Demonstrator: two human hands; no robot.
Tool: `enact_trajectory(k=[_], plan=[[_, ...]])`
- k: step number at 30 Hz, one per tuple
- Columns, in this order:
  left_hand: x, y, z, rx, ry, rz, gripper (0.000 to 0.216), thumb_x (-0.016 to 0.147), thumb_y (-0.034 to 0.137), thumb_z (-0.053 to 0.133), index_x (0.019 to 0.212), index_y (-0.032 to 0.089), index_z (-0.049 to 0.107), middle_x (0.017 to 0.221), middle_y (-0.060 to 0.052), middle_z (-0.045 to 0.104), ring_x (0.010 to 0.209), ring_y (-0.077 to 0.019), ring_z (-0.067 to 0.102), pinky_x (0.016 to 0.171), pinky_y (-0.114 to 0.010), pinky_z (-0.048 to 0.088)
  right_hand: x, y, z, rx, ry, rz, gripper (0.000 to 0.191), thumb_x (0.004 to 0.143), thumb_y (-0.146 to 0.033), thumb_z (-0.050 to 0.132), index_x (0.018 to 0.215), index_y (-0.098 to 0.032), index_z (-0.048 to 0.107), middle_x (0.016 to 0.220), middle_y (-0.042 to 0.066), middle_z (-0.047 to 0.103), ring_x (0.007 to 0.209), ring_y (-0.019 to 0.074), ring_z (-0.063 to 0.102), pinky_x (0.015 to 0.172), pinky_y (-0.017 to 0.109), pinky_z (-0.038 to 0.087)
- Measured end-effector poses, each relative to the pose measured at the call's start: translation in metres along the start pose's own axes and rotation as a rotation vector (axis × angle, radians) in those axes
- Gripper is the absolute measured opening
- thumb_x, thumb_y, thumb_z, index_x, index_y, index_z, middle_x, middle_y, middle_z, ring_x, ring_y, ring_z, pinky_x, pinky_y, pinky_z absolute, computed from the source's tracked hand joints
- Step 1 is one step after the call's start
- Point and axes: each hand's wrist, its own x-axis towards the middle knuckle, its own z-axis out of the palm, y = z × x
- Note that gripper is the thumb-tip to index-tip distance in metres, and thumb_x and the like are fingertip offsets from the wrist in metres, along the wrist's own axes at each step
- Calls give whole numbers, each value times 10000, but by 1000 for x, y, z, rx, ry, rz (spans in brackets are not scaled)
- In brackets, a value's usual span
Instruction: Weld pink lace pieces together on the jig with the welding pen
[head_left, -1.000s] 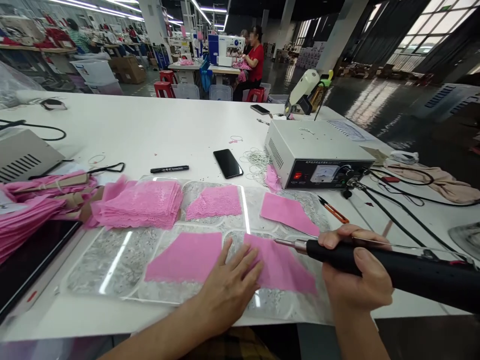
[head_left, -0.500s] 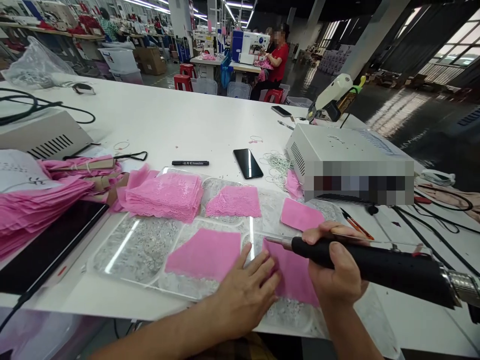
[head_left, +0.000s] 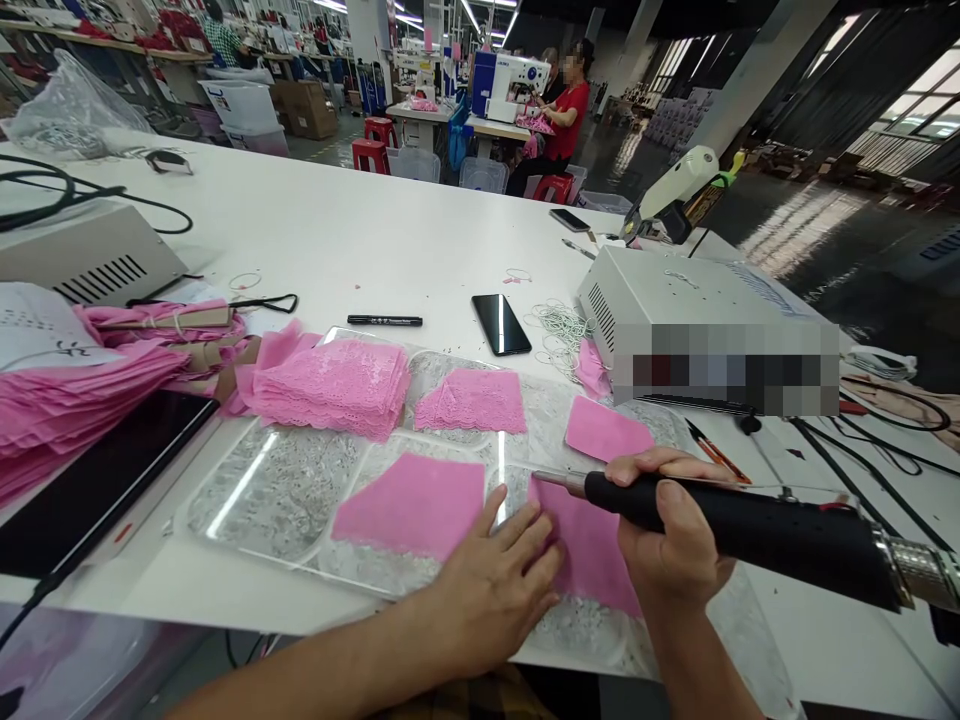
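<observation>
head view | from above and behind the left fingers [head_left: 517, 524] and right fingers [head_left: 660, 462] | faces forward and down over the worktop [head_left: 337, 250] | fingers near, sewing machine [head_left: 517, 75] well beyond them

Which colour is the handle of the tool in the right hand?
The handle is black; it shows best in the head view.

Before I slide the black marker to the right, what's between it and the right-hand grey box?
In the head view, a phone, then a tangle of pale thread, between marker and grey box.
</observation>
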Motion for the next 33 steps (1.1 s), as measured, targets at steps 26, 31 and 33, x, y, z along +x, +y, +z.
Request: enact_trajectory(k=[26,31,33], plan=[[-35,-4,-31,-108,21,51,260,929,210,538,1172,150,609,1228,-56,661,1246,-231,532,1148,-419,299,-8,-11,-9,84,-68,85,63,687,-208,561,745,-187,554,720,-15,556,528,121,548,521,329,487],[-34,-3,-33,-110,16,52,254,933,202,516,1163,150,611,1236,-69,657,1260,-234,524,1134,-423,329,-13,-17,-14,142,-88,135,88,694,-224,557,773,-186,568,726,-16,551,517,109,535,499,305,475],[-34,-3,-34,-110,7,58,263,933,193,504,1170,143,607,1235,-78,656,1263,-240,522,1125,-432,340,-16,-19,-16,153,-113,145,86,705,-225,563,782,-189,572,726,-18,551,516,107,534,503,305,477]])
